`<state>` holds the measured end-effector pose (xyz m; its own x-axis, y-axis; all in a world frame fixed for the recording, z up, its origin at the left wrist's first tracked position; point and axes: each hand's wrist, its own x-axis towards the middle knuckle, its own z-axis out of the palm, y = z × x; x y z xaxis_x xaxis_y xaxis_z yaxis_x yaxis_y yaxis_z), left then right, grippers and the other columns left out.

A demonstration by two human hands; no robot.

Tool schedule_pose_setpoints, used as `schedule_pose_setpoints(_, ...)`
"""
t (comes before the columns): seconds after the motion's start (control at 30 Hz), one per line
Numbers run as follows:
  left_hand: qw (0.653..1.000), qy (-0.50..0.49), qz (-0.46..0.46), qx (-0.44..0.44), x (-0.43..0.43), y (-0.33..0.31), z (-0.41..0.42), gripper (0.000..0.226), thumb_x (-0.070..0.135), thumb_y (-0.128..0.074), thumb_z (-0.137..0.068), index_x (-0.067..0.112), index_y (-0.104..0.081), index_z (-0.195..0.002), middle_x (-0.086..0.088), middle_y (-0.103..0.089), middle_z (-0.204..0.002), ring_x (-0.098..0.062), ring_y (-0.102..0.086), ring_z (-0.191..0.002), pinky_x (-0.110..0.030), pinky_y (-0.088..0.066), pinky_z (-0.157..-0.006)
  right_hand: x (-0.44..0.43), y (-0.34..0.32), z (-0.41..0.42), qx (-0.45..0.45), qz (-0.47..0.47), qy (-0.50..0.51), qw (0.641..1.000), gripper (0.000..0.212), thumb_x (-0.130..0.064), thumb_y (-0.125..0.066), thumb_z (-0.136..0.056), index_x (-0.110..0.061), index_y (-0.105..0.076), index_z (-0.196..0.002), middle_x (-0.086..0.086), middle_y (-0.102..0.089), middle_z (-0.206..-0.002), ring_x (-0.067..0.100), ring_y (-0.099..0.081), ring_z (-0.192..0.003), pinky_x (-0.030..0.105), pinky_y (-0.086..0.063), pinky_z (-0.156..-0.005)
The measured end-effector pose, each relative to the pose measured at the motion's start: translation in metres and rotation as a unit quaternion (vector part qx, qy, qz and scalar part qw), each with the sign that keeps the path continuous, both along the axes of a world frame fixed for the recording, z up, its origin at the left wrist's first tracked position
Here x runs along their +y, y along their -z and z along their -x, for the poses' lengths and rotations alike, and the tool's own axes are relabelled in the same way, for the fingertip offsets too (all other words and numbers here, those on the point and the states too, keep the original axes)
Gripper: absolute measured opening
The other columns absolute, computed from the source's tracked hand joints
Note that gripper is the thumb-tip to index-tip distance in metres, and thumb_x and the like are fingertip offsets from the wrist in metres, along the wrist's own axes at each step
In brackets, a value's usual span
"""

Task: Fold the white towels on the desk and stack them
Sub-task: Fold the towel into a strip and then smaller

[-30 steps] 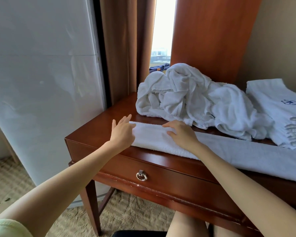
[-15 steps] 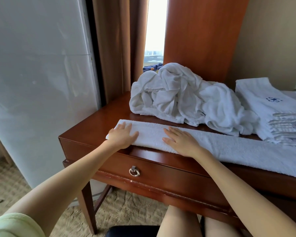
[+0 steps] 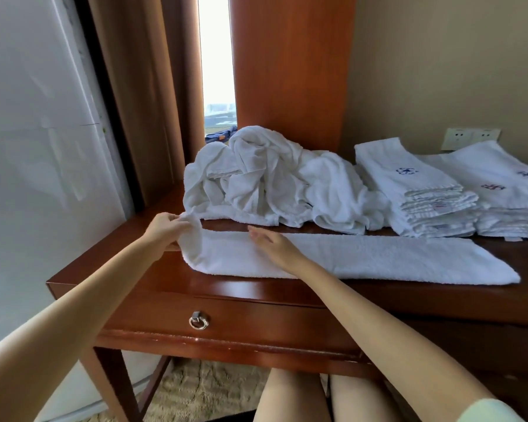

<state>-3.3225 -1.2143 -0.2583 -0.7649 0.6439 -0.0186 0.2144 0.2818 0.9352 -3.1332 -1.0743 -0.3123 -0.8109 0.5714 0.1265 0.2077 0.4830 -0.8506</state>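
Observation:
A long white towel (image 3: 378, 258), folded into a narrow strip, lies along the front of the wooden desk (image 3: 226, 290). My left hand (image 3: 165, 231) pinches the strip's left end and lifts it off the desk. My right hand (image 3: 275, 243) rests flat on the strip a little to the right, fingers straight. Behind the strip sits a crumpled heap of white towels (image 3: 275, 184). Two stacks of folded towels stand at the right, the nearer stack (image 3: 421, 193) and a second stack (image 3: 506, 196) beside it.
A drawer with a ring handle (image 3: 198, 321) is in the desk front. A brown curtain (image 3: 141, 95) and a white panel (image 3: 34, 147) stand to the left, a wooden panel (image 3: 290, 65) behind the heap. A wall socket (image 3: 470, 137) is at the back right. My knees are under the desk.
My left hand went from lying flat on the towel's left end to pinching and raising it. The right hand stays pressed on the strip. The view shifted right, showing more of the stacks.

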Motion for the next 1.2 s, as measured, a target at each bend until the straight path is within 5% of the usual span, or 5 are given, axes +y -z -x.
schedule_pose_setpoints(0.2,0.974,0.105,-0.137,0.144,0.06,-0.051,-0.107,0.023,0.016,-0.07,-0.087,0.012,-0.056,-0.105,-0.01,-0.062,-0.095,-0.016,-0.063,-0.076,-0.025,-0.057,-0.056,0.022,-0.061,-0.033,0.188,0.412,0.023,0.891,0.07,-0.069,-0.041,-0.09,-0.012,-0.056,-0.128,0.008,-0.066,-0.115,0.026,-0.068,-0.093,0.047,-0.053,-0.091)
schedule_pose_setpoints(0.37,0.903,0.194,-0.108,0.367,0.103,-0.047,-0.205,0.022,0.033,-0.066,-0.088,0.027,-0.062,-0.109,0.002,-0.068,-0.096,-0.015,-0.064,-0.089,-0.024,-0.045,-0.067,0.065,-0.096,-0.104,0.181,0.453,0.114,0.866,0.035,-0.036,-0.051,-0.096,-0.007,-0.062,-0.111,0.01,-0.072,-0.094,0.023,-0.07,-0.087,0.034,-0.057,-0.069)
schedule_pose_setpoints(0.6,0.781,0.301,0.005,0.548,0.126,0.006,-0.236,0.09,0.05,-0.07,-0.081,0.03,-0.017,-0.151,0.003,-0.034,-0.154,-0.017,-0.029,-0.143,-0.038,-0.015,-0.118,0.116,-0.09,-0.225,0.097,0.34,0.263,0.898,0.019,-0.008,-0.054,-0.097,-0.001,-0.056,-0.115,0.015,-0.064,-0.101,0.029,-0.061,-0.095,0.039,-0.052,-0.078)
schedule_pose_setpoints(0.9,0.826,0.288,0.074,0.479,0.139,0.061,-0.215,0.076,0.054,-0.064,-0.082,0.033,-0.031,-0.148,0.007,-0.024,-0.158,-0.015,-0.019,-0.147,-0.037,-0.031,-0.112,0.159,-0.031,-0.321,-0.07,0.111,0.356,0.925,0.05,-0.011,-0.063,-0.093,0.005,-0.046,-0.137,0.017,-0.049,-0.141,0.03,-0.05,-0.126,0.035,-0.042,-0.1)
schedule_pose_setpoints(1.2,0.835,0.3,0.07,0.456,0.137,0.067,-0.213,0.084,-0.005,-0.05,-0.078,0.03,-0.025,-0.151,0.006,-0.02,-0.16,-0.016,-0.016,-0.148,-0.03,-0.037,-0.104,0.18,-0.02,-0.332,-0.037,-0.006,0.423,0.905,0.034,-0.015,-0.061,-0.093,-0.022,-0.041,-0.066,-0.009,-0.039,-0.07,0.007,-0.04,-0.062,0.022,-0.03,-0.053)
